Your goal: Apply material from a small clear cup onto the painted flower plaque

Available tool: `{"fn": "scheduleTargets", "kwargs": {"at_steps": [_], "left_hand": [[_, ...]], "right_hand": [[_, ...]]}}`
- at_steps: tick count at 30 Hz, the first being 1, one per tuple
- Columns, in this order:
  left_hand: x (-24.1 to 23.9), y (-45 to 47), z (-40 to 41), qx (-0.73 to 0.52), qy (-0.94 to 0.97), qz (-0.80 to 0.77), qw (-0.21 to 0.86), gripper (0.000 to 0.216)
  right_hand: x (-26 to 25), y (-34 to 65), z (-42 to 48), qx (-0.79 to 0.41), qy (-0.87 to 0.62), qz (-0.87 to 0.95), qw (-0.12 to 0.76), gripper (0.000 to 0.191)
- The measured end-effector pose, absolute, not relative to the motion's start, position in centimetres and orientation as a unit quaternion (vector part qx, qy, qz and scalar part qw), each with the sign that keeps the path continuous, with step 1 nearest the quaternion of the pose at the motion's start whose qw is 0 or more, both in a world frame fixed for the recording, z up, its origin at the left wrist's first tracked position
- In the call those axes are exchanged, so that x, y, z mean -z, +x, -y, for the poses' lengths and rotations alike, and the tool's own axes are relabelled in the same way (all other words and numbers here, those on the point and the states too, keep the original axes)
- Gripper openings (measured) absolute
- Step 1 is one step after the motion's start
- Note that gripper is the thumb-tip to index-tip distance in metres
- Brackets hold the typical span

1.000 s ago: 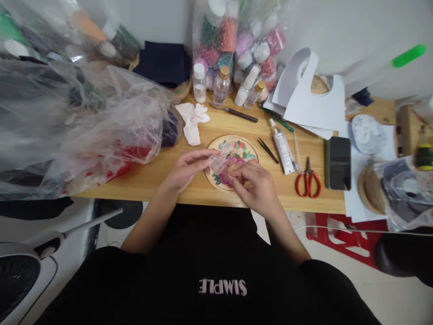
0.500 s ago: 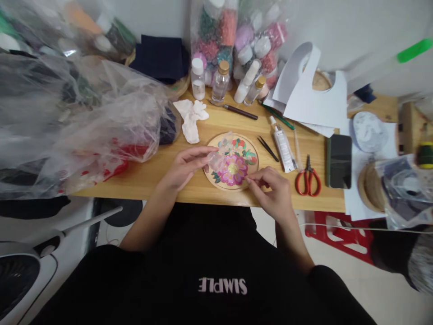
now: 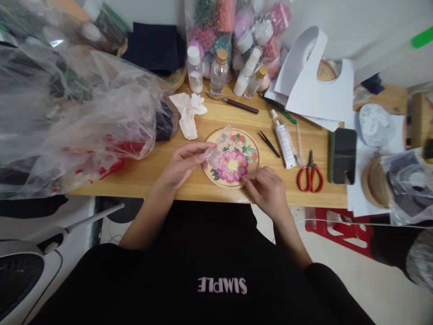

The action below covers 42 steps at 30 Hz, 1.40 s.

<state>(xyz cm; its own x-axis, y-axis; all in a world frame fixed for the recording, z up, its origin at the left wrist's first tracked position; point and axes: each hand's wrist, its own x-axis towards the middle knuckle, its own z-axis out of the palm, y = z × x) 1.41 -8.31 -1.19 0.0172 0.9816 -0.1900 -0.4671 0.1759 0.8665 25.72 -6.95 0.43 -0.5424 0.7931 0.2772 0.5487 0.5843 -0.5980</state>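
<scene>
A round wooden board [image 3: 216,181] lies near the table's front edge. On it is a pink-purple flower [image 3: 232,166] with a yellow centre, and red and green pieces [image 3: 245,143] sit above it. My left hand [image 3: 184,163] reaches over the board's left side, thumb and fingers closed on a thin translucent piece [image 3: 214,158]. At the flower's lower right edge, my right hand [image 3: 265,186] has its thumb and finger pressed together. Whatever may be between those fingertips is too small to make out. Another pale translucent piece [image 3: 224,133] overlaps the board's top.
Right of the board lie black tweezers [image 3: 269,144], a glue tube [image 3: 286,143], red-handled pliers [image 3: 310,174] and a phone [image 3: 343,156]. Behind it are crumpled tissue [image 3: 188,115], a dark-handled tool [image 3: 238,105] and several bottles [image 3: 219,74]. Plastic bags [image 3: 101,108] crowd the left.
My right hand has shifted slightly left along the flower's lower edge. My left hand keeps its grip on the translucent piece. The camera view has tilted a little.
</scene>
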Motion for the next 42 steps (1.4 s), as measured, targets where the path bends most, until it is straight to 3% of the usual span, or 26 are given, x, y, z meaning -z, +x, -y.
{"fn": "scheduleTargets", "kwargs": {"at_steps": [11,22,31,36,42], "left_hand": [[1.1,1.5,8.3,-0.565,0.307,-0.423,0.638,0.026],[1.0,1.5,8.4,-0.562,0.297,-0.425,0.645,0.023],[0.9,1.6,8.3,-0.569,0.301,-0.421,0.639,0.024],[1.0,1.6,8.3,-0.566,0.312,-0.418,0.639,0.023],[1.0,1.6,8.4,-0.560,0.320,-0.424,0.635,0.025]], "right_hand": [[-0.7,25.8,6.9,-0.223,-0.396,0.850,0.266,0.011],[-2.7,22.3,6.1,-0.225,-0.352,0.838,0.352,0.012],[-2.7,21.0,5.0,-0.165,-0.340,0.876,0.299,0.018],[-2.9,21.1,4.9,-0.214,-0.355,0.878,0.240,0.018],[-2.9,21.0,4.6,-0.344,-0.373,0.829,0.235,0.015]]}}
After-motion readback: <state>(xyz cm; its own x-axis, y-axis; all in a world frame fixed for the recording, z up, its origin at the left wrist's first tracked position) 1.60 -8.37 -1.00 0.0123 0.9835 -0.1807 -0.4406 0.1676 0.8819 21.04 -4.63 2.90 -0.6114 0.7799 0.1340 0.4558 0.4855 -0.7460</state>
